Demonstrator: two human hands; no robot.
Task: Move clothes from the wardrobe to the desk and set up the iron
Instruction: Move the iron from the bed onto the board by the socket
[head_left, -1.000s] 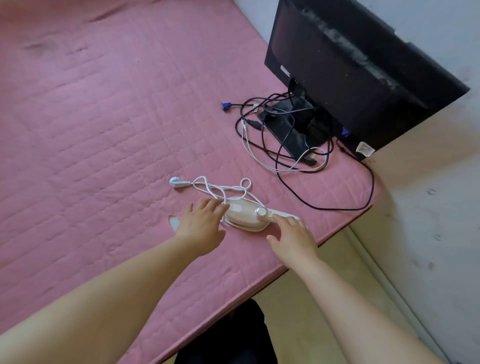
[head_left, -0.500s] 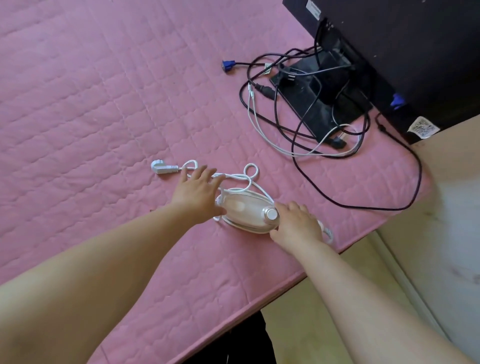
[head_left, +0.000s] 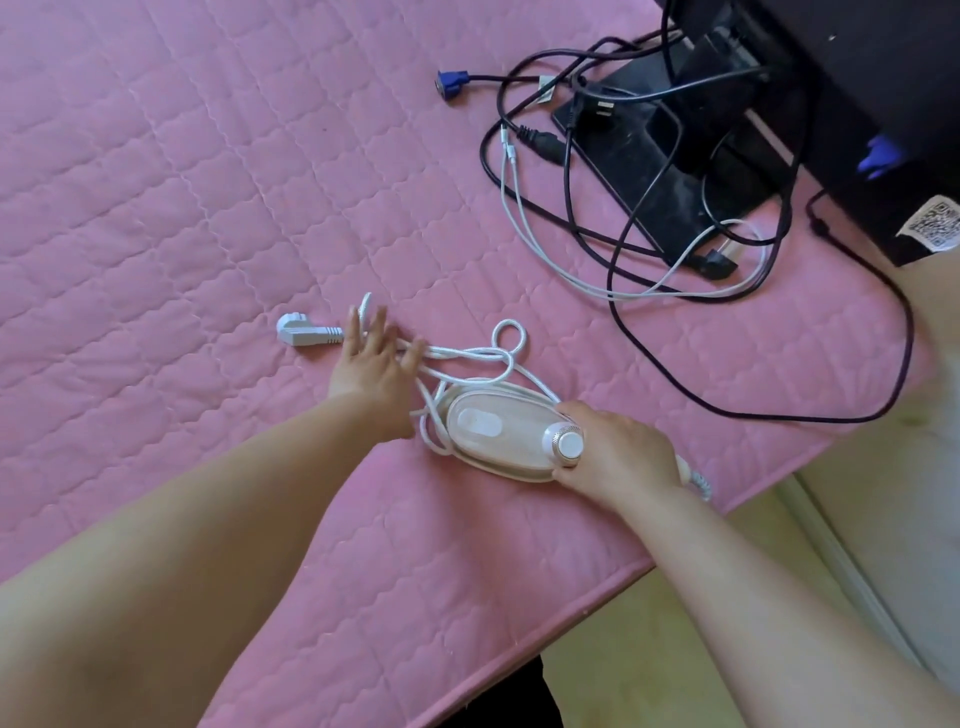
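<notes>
My right hand (head_left: 618, 452) grips the iron's (head_left: 498, 431) rear by the dial; it looks small, rigid, light. My left hand (head_left: 371, 364), fingers spread, presses its limp, tangly cord (head_left: 467, 355) just beside.

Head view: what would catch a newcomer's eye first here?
The small white iron lying near the front edge of the pink quilted cover, with the right hand curled round its dial end. Next, the left hand reaching with spread fingers into the iron's white cord, whose plug lies just to its left. Behind, at the back right, a tangle of dark cables lies round a monitor stand.
</notes>
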